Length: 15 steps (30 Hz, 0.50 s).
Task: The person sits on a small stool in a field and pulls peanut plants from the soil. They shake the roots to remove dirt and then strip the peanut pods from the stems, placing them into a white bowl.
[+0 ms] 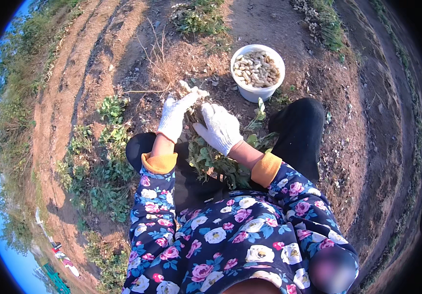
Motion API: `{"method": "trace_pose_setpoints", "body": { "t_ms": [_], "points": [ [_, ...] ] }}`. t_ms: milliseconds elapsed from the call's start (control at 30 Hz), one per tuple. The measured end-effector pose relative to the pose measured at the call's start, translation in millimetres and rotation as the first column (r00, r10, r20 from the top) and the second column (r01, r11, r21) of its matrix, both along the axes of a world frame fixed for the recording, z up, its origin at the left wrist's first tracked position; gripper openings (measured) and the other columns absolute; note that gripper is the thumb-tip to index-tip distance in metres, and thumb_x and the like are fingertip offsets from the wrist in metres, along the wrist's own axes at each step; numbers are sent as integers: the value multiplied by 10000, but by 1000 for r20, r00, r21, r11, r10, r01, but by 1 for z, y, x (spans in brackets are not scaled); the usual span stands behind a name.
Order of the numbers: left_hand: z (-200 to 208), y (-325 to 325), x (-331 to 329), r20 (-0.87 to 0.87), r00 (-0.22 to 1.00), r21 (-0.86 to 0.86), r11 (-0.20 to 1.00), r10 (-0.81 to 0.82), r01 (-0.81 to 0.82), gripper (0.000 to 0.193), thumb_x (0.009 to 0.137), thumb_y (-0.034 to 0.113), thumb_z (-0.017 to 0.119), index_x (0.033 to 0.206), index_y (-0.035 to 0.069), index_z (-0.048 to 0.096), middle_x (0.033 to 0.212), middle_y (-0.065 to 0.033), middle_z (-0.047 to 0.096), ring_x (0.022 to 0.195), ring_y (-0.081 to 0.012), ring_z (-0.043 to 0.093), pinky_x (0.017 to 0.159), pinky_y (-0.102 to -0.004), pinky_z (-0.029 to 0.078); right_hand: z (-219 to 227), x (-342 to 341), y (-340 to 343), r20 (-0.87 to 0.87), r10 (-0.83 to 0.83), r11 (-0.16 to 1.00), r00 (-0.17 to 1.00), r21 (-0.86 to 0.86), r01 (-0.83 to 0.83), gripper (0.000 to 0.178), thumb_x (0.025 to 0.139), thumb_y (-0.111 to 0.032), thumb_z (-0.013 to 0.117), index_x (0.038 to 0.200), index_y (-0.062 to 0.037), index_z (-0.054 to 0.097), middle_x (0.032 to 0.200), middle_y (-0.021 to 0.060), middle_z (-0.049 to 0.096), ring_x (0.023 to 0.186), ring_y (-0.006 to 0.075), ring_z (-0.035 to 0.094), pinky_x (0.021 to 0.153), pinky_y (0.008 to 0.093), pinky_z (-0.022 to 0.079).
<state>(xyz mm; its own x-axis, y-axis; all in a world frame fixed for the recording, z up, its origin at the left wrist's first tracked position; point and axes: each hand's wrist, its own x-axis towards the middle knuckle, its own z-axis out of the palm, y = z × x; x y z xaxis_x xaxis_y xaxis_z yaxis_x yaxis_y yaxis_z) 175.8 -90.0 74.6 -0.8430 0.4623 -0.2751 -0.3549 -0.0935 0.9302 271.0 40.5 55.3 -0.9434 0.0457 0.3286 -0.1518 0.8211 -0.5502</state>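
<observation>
My left hand [173, 117], in a white knit glove, has its fingers closed on the pale peanut pods [195, 91] at the root end of a pulled peanut plant [206, 161]. Beside it, my right hand [221, 128], gloved the same way, is wrapped round the plant's stems just below the roots. The green leaves hang down between my knees toward my lap. Ahead and to the right of my hands stands a white bucket [255, 94], largely filled with loose peanuts [256, 69]. Some fingertips are hidden by pods and stems.
My dark-trousered right knee [299, 130] rises close to the bucket. Leafy plants [105, 171] lie heaped on the soil at my left. A dry, twiggy branch [159, 61] spreads just beyond my left hand. More plants [202, 19] lie farther ahead, among furrows.
</observation>
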Motion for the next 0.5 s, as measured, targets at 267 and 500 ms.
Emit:
{"method": "trace_pose_setpoints", "body": {
  "t_ms": [267,500],
  "points": [
    [15,-3,-9,-100,985,266,957,142,-111,355,836,35,521,1179,-29,591,1093,-121,657,918,-203,647,820,-317,516,18,-8,35,-16,-107,660,994,-749,59,214,959,-194,531,1053,-37,642,841,28,635,741,99,580,702,233,478],
    [45,10,-4,-56,998,223,975,27,-14,279,814,24,559,1088,23,614,1027,-76,662,841,-179,654,719,-292,539,30,-46,56,256,313,-3,914,-963,271,385,996,-396,429,1074,-53,584,970,-3,583,822,97,540,704,241,436]
  ]
}}
